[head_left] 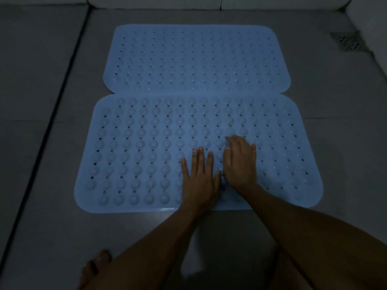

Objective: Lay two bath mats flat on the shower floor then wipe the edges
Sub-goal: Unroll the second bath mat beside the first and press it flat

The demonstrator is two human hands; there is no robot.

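Two light blue rubber bath mats with rows of holes and bumps lie flat on the grey tiled floor. The far mat (196,57) lies behind the near mat (136,151), and their long edges meet or slightly overlap. My left hand (199,178) presses flat on the near mat, fingers straight and spread, close to its front edge. Right beside it, my right hand (240,162) also lies flat on the near mat, fingers pointing up and left. Neither hand holds anything.
A dark floor joint (50,124) runs diagonally along the left. A floor drain grate (346,41) sits at the back right near the white wall base (209,3). My bare foot (95,266) and knees are at the bottom of the view.
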